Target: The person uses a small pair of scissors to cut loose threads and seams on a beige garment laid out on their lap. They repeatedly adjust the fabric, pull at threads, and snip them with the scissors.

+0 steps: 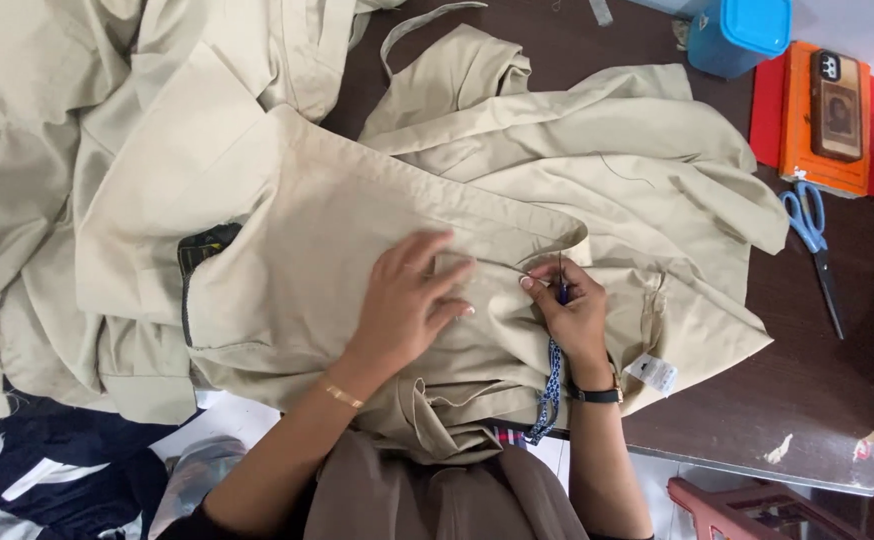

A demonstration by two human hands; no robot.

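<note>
Left hand lies flat, fingers spread, pinning the beige garment taut so the right hand, fingers pinched on a small tool, works the seam.

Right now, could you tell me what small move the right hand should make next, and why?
Probably draw the small dark tool a little further along the seam: the right hand pinches it at the beige fabric's folded edge, while the left hand presses the cloth flat beside it.
</note>
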